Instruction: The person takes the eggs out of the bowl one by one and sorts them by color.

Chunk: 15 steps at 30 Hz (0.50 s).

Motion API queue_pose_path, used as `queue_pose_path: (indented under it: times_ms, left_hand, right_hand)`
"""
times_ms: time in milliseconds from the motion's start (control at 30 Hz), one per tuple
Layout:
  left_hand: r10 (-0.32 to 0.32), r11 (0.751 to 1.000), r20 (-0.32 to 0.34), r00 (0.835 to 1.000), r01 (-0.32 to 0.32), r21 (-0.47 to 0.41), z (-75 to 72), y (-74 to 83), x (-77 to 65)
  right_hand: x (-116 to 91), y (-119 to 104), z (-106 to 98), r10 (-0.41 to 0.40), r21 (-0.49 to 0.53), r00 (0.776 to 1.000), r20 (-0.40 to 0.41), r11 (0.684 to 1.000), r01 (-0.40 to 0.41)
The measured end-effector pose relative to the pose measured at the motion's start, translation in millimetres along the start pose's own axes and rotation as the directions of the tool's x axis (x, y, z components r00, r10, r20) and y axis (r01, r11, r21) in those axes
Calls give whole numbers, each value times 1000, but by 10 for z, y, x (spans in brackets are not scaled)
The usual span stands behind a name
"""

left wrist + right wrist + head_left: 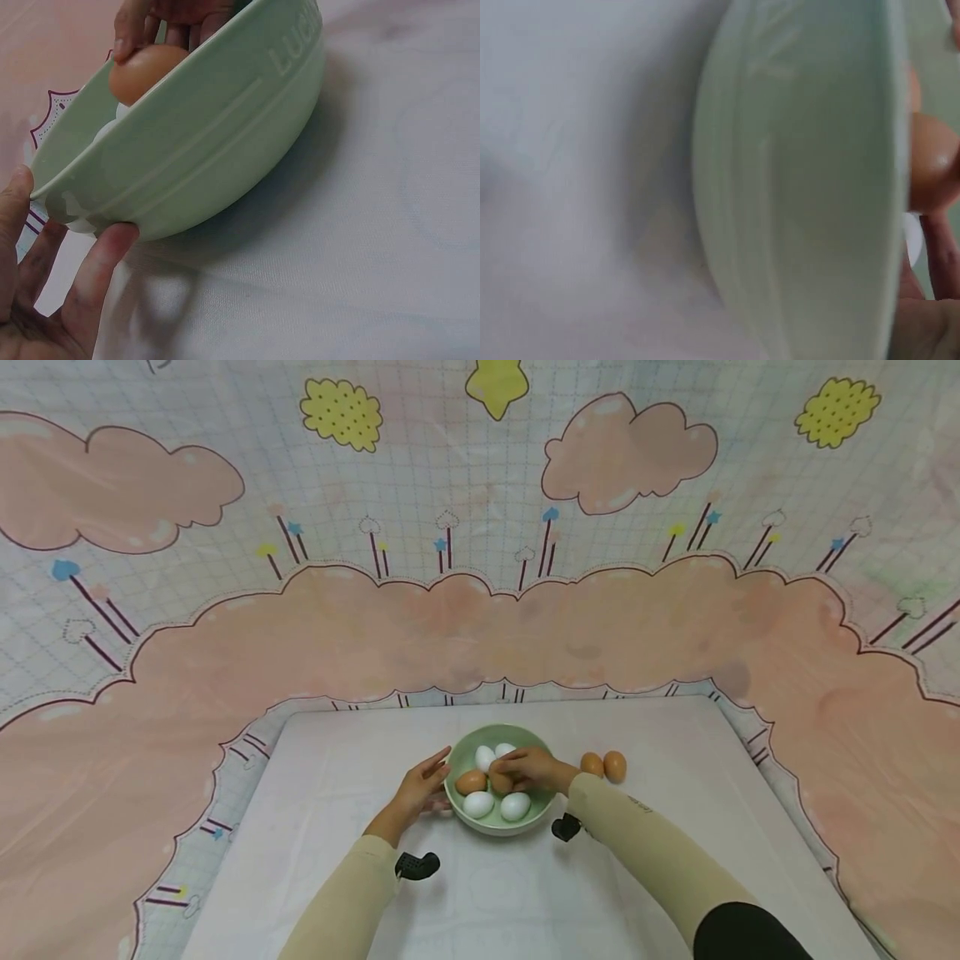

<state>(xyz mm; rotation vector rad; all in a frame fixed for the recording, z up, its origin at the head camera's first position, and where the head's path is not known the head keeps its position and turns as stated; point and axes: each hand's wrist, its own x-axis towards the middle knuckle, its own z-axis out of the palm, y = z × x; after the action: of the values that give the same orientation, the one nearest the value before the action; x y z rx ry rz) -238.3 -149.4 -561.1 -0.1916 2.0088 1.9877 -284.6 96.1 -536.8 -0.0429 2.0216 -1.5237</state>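
A pale green bowl (501, 829) stands on the table with several white eggs (477, 805) and a brown egg (471, 782) inside. My right hand (531, 767) reaches over the bowl's right rim and holds another brown egg (146, 73) with its fingertips, low inside the bowl. In the right wrist view, that held egg (931, 163) shows partly behind the rim. My left hand (418, 789) steadies the bowl's left side. Its fingers (105, 251) are extended, with one tip at the rim and another against the outer wall.
Two brown eggs (603, 766) lie together on the white-covered table (337, 760), right of the bowl and beside my right wrist. A patterned cloth (480, 635) with clouds hangs behind the table. Black wrist devices (417, 866) stick out below both sleeves.
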Motion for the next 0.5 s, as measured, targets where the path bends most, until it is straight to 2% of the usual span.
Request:
queue_pose_path:
  times_ms: [233,500]
  left_hand:
    - [-10,1000,4,1000,10,-3,-4,1,-5]
    - [-10,1000,5,1000,10,1,-3,1,3]
  right_hand:
    - [-67,-56,-40,81,154,995,60,984,-89]
    - [-103,-71,-117,119,219,991,65,967,-130]
